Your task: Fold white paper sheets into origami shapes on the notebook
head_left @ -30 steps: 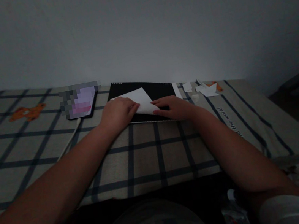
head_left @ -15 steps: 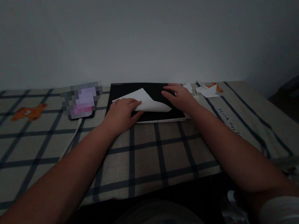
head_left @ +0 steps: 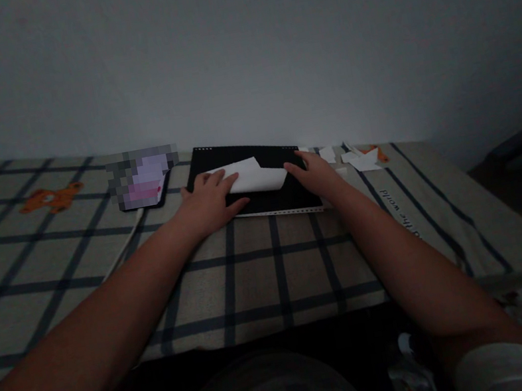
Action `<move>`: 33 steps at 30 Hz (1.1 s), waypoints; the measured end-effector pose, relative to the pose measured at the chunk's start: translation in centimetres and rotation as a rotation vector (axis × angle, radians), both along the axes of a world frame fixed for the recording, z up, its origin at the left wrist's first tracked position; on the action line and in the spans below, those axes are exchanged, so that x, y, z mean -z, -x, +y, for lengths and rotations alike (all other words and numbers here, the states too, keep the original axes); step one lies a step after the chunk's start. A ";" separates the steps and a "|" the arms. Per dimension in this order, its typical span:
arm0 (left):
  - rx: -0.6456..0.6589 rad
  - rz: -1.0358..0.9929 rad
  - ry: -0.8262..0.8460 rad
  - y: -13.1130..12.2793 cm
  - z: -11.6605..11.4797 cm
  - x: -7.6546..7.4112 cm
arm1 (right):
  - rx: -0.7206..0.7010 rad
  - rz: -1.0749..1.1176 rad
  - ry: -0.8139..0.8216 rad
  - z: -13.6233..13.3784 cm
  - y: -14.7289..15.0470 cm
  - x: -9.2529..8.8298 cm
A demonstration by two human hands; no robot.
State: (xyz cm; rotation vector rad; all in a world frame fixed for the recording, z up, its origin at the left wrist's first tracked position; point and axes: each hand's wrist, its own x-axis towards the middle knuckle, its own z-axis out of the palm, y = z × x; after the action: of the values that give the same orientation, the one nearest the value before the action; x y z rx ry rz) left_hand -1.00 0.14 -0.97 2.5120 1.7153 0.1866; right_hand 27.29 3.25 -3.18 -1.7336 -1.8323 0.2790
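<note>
A sheet of white paper, partly folded or curled over, lies on a black notebook with punched holes along its edge. My left hand rests on the paper's left part, with fingers spread and thumb stretched out over the black cover. At the paper's right end is my right hand. Its thumb tip meets the paper's edge, and its fingers are apart over the notebook's right side. The palms hide part of the notebook's left and right edges.
A phone with a white cable lies to the left on the checked tablecloth. Beyond it is an orange bear print. White paper scraps lie right of the notebook, near the wall. A plastic bottle stands below the table edge.
The paper's folded part has turned and flattened, its right end now higher and further left. My left fingers have spread wider, and my right hand has shifted slightly down.
</note>
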 end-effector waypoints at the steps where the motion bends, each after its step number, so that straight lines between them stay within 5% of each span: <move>1: 0.013 0.006 -0.004 0.0 0.0 0.0 | 0.003 -0.006 0.008 -0.1 0.1 -0.2; 7: 0.033 0.024 -0.017 -0.3 -0.3 -0.2 | 0.022 0.035 -0.022 -0.1 0.0 -0.4; 22: -0.003 0.040 -0.030 -0.7 -0.6 -0.3 | 0.015 0.526 -0.053 0.6 -0.1 0.2; 29: 0.065 0.056 -0.022 -0.6 -0.8 -0.7 | -0.089 0.114 -0.137 -1.1 1.0 -0.9; 33: 0.086 0.062 -0.041 -0.6 -1.1 -1.0 | -0.256 0.027 -0.036 -1.9 1.5 -1.0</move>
State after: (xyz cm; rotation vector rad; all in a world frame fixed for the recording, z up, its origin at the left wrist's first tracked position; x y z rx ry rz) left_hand -0.37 -0.94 0.06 2.6416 1.6370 0.1399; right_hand 25.79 1.34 -2.17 -1.4636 -2.0275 0.3674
